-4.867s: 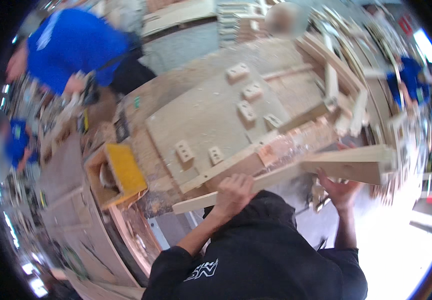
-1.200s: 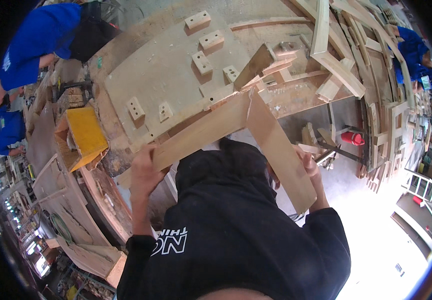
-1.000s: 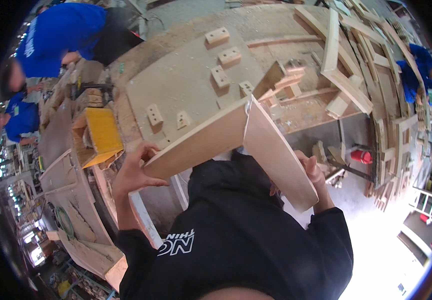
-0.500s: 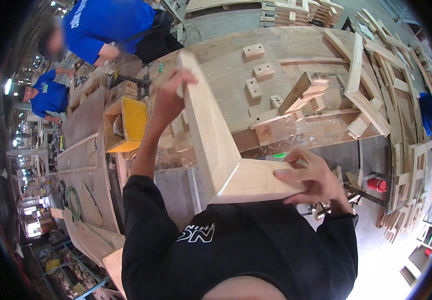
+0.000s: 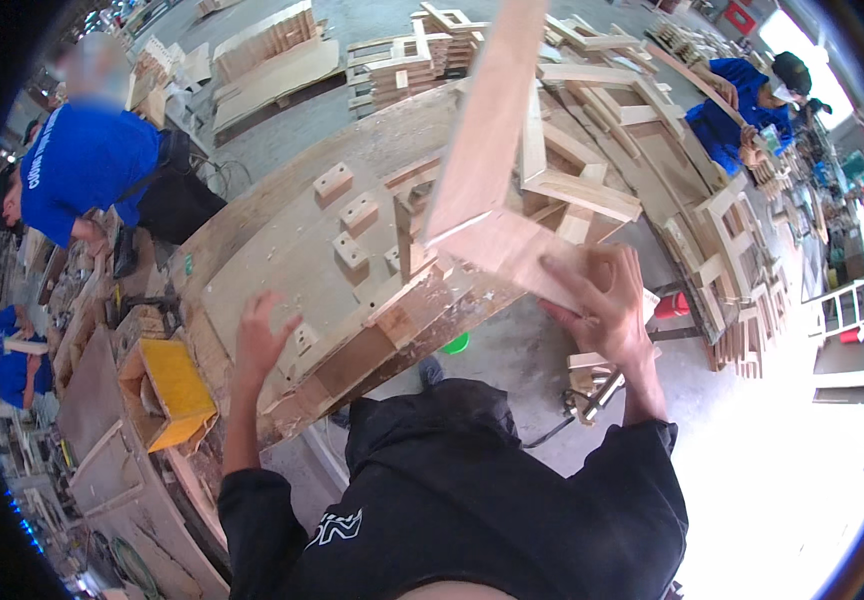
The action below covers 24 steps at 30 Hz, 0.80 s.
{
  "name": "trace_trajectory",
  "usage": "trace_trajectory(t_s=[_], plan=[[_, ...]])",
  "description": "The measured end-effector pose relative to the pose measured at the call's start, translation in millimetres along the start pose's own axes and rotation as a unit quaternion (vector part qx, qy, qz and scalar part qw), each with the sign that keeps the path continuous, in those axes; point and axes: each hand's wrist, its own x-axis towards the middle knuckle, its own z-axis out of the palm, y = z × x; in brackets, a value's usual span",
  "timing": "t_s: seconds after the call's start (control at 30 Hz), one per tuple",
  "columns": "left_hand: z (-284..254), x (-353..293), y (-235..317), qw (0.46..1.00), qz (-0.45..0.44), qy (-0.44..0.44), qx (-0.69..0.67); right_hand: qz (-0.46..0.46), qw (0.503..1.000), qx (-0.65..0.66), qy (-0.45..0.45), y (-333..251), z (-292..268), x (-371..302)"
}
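Note:
An L-shaped wooden frame piece (image 5: 492, 140), made of two pale boards meeting at a mitred corner, is raised over the right half of the workbench. My right hand (image 5: 607, 300) grips the end of its shorter board, thumb on the face and fingers curled round the edge. The longer board points away from me, up to the top of the view. My left hand (image 5: 264, 340) is empty, its fingers spread above the near left part of the bench, apart from the frame piece. Close to it lies a small drilled wooden block (image 5: 302, 338).
The plywood workbench (image 5: 252, 270) carries several drilled blocks (image 5: 333, 184) and joined frames (image 5: 582, 190). A yellow box (image 5: 174, 395) stands left. More frames are stacked right (image 5: 732, 250). A person in blue (image 5: 92, 170) stands at far left, another (image 5: 742, 110) at far right.
My left hand has let go of the longer board and moved down and left. My right hand has carried the frame piece away and to the right. The view has turned rightward.

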Motion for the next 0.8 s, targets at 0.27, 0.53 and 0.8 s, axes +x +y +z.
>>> trace_trajectory(t_s=[0.27, 0.53, 0.8], plan=[[59, -69, 16, 0.992, -0.092, -0.07, -0.048, 0.215, 0.899, 0.331, 0.19, 77, 21, -56], [54, -80, 22, 0.989, -0.133, -0.051, -0.027, 0.386, 0.572, 0.631, 0.355, 143, 116, -55], [69, -72, 19, 0.992, -0.118, 0.024, -0.026, 0.341, 0.464, 0.737, 0.353, 222, 185, -72]])
